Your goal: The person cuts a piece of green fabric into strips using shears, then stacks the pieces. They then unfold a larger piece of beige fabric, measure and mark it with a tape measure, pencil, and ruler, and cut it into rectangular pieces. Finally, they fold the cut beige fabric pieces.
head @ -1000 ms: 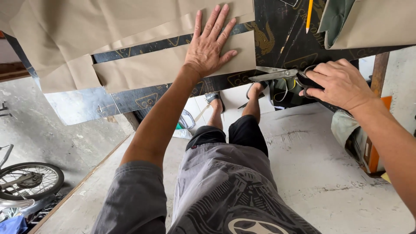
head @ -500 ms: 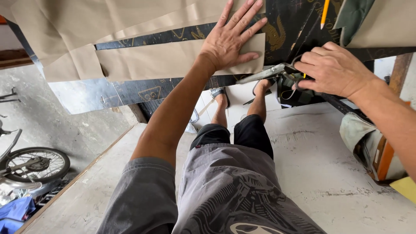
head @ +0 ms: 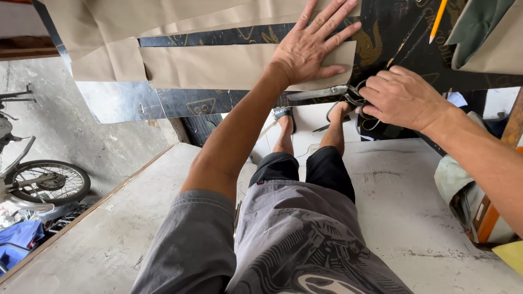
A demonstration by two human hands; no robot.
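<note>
The left hand (head: 310, 46) lies open and flat, fingers spread, pressing a strip of tan paper (head: 218, 66) onto the black patterned tabletop (head: 392, 38), while the right hand (head: 400, 98) is closed through the handles of a pair of scissors (head: 332, 93) whose blades lie at the strip's lower right edge, just under the left hand. A yellow pencil (head: 437, 20) rests on the black surface above the right hand, more tan paper sheets (head: 136, 19) overlap at the top left, and 1 green-backed sheet (head: 479, 24) lies at the top right. No container shows its contents; a bicycle wheel (head: 46, 182) stands on the floor at the far left.
</note>
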